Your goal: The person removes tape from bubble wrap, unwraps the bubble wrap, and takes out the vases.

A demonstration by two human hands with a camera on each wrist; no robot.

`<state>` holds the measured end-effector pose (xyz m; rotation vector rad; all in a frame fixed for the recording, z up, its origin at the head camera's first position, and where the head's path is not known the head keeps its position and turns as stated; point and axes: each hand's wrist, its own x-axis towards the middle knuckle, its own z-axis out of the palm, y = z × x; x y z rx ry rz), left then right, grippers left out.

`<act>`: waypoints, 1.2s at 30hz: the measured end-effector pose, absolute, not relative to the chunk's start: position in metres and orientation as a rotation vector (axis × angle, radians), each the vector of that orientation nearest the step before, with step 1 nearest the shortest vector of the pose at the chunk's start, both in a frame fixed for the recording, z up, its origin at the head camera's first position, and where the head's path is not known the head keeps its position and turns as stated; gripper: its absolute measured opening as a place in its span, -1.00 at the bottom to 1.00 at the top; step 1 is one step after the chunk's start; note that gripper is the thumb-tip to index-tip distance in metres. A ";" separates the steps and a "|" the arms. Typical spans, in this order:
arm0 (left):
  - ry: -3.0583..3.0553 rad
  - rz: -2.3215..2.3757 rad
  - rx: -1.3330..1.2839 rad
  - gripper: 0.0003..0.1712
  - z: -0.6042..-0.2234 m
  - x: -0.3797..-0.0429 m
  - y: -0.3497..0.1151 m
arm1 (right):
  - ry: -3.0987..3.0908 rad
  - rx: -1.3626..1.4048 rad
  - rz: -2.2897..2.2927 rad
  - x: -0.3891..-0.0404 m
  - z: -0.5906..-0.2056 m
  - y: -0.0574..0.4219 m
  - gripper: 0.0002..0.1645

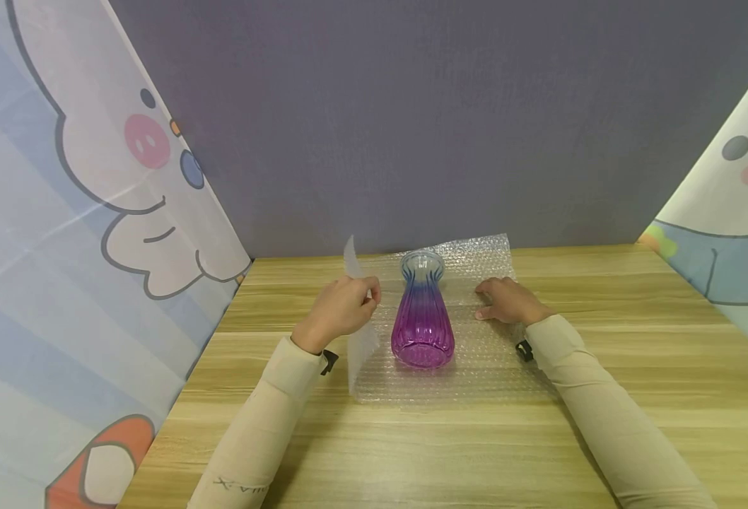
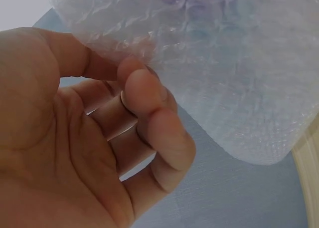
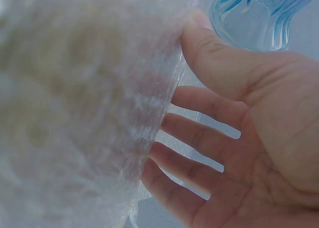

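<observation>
A ribbed glass vase [image 1: 422, 322], purple at the base and fading to clear blue at the flared rim, lies on a sheet of bubble wrap [image 1: 476, 367]. To its left, my left hand [image 1: 343, 305] pinches the sheet's edge between thumb and curled fingers, holding that side up off the table. In the left wrist view the raised bubble wrap [image 2: 239, 88] hangs from the fingertips. On the right side, my right hand [image 1: 507, 300] touches the sheet with extended fingers. Through the wrap [image 3: 89, 98] in the right wrist view, the fingertips show blurred, with the thumb at its edge.
The wood-grain table [image 1: 412, 452] extends around the sheet. A dark grey wall [image 1: 412, 127] stands behind, close to the sheet's far edge. Cartoon-print cloths hang at the left [image 1: 94, 247] and right [image 1: 730, 261].
</observation>
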<state>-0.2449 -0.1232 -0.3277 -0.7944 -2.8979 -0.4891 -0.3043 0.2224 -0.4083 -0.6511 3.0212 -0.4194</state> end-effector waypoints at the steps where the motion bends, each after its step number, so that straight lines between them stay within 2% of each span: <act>1: -2.901 -0.484 -0.799 -0.85 -0.328 -0.245 -0.123 | 3.021 -0.650 -0.420 -0.304 -0.409 0.223 -0.31; 16: -2.975 -0.444 -0.801 -0.82 -0.332 -0.248 -0.126 | 3.026 -0.663 -0.410 -0.307 -0.410 0.224 -0.31; 36: -3.109 -0.300 -0.800 -0.66 -0.332 -0.248 -0.128 | 3.019 -0.645 -0.428 -0.304 -0.406 0.222 -0.30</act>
